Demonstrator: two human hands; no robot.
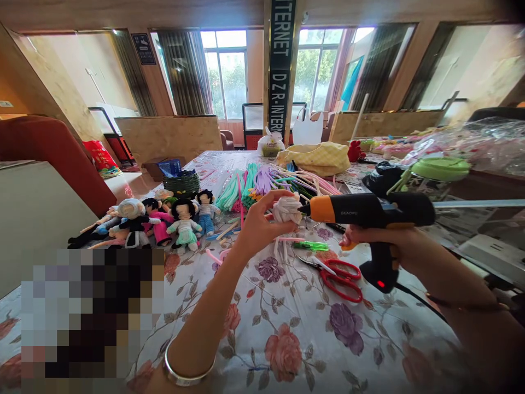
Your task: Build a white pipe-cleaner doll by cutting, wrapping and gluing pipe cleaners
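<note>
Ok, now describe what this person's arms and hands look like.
Both forearms are sleeveless where visible. The left hand is ungloved, with a shiny silver bangle around that forearm; the right hand is ungloved too, with a thin dark band further up.

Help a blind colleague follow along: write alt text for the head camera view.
A right hand points a black and orange glue gun at a white bundle in the left hand, above a flowered tablecloth. Red-handled scissors lie nearby; dolls sit at left, pastel fuzzy stems behind.
</note>
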